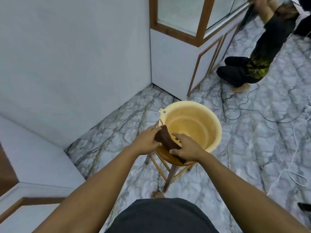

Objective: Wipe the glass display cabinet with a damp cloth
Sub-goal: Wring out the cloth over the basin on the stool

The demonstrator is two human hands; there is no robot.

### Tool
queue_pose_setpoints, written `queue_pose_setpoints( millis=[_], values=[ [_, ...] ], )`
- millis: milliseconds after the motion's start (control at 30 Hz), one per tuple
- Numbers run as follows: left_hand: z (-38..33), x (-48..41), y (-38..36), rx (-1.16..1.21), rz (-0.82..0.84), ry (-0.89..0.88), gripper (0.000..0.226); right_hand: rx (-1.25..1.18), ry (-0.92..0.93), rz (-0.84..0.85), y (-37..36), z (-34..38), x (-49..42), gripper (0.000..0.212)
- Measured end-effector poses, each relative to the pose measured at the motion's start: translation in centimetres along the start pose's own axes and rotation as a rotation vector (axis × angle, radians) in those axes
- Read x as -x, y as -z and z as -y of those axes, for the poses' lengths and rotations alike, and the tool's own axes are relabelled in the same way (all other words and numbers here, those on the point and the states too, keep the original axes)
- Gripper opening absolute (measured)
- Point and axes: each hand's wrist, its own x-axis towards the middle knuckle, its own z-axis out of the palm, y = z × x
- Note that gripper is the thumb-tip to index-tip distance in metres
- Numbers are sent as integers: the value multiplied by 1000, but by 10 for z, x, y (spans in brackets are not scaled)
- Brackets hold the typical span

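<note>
Cloth (165,138) is stretched between both sets of fingers, just over the near rim of the yellow basin (210,125). The left hand (146,142) curls round its far end and the right hand (188,147) pinches the near end. This looks like the wringing step. Next it needs carrying to the glass display cabinet (178,14), well beyond the fingertips.

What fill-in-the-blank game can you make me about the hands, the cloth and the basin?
The left hand and right hand both hold a cloth coloured ____. The basin is coloured ____. The basin rests on a wooden ____.
Missing words: brown, yellow, stool.
</note>
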Motion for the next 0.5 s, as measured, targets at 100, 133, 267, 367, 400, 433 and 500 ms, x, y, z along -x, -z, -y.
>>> queue_pose_setpoints(
  millis=[100,133,267,367,400,433,500],
  values=[
    [3,-5,-8,-27,50,44,74,-7,-13,29,-7,0,0,67],
    [5,-6,-11,-37,67,51,74,10,-29,25,-9,0,2,60],
    [7,-14,-14,-80,67,44,72,52,-38,-62,-12,-1,3,43],
    [7,-17,-12,-104,66,42,69,56,-27,-142,-15,-3,5,45],
    [7,-18,-12,-106,66,39,69,44,-21,-170,-15,-3,6,42],
    [7,-20,-11,-113,68,34,68,31,-17,-194,-16,-3,6,38],
    [6,-21,-11,-133,67,22,68,6,-9,-227,-15,-1,7,29]
  ],
)
